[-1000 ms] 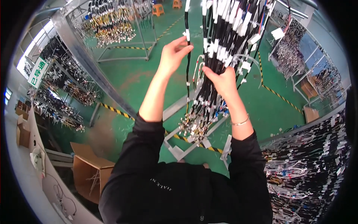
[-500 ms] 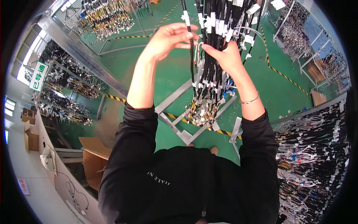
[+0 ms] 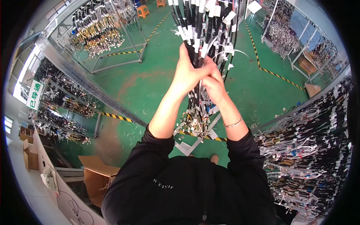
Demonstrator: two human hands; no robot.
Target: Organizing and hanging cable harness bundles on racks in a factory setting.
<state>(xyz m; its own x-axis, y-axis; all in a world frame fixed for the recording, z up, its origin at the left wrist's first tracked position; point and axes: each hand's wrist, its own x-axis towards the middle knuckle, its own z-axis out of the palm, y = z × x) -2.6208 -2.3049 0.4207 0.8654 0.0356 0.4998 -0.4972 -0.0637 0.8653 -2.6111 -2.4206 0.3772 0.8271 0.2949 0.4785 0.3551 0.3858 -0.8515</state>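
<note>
A thick bundle of black wire harnesses (image 3: 193,32) with white labels hangs in front of me, its strands running down between my hands. My left hand (image 3: 189,75) is wrapped round the bundle, thumb up along its left side and fingers across the near side. Against its right side my right hand (image 3: 214,84) is closed, its fingers meeting those of the left; their tips are partly hidden. A thin whitish strip (image 3: 238,51) curves out to the right above the right hand. Below the hands hang the loose ends with small connectors (image 3: 195,125), mostly white.
A metal frame foot (image 3: 183,148) stands on the green floor below the bundle. A slanting metal bar (image 3: 90,84) runs along the left. Racks of harnesses stand at far left (image 3: 99,33), left (image 3: 69,101) and right (image 3: 307,150). An open cardboard box (image 3: 97,176) sits lower left.
My left hand has moved right and down, from a single strand at the left edge to a grip round the bundle. The right hand has come lower and left, meeting it.
</note>
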